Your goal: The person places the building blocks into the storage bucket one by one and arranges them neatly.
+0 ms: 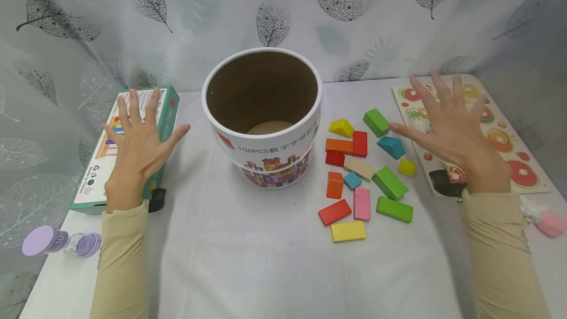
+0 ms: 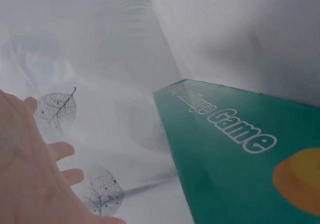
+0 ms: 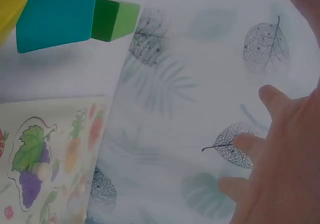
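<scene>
Left hand (image 1: 138, 146) and right hand (image 1: 460, 127), grips splayed, are flanking one bucket (image 1: 274, 144) and fifteen blocks (image 1: 390, 183); one game box (image 1: 97, 176) lying left, one fruit board (image 1: 505, 137) right.

Bucket (image 1: 272, 147) reads "108PCS数字字母"; box (image 1: 99, 164), "Made in China", "Game".

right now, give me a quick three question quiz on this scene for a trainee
1. In the head view, which hand is on the same side of the white bucket as the loose blocks?
2. True or false: the left hand has its fingers spread and holds nothing.
3. In the head view, the lowest block is: a) green, b) pink, c) yellow?

Key:
1. The right hand.
2. True.
3. c) yellow.
</scene>
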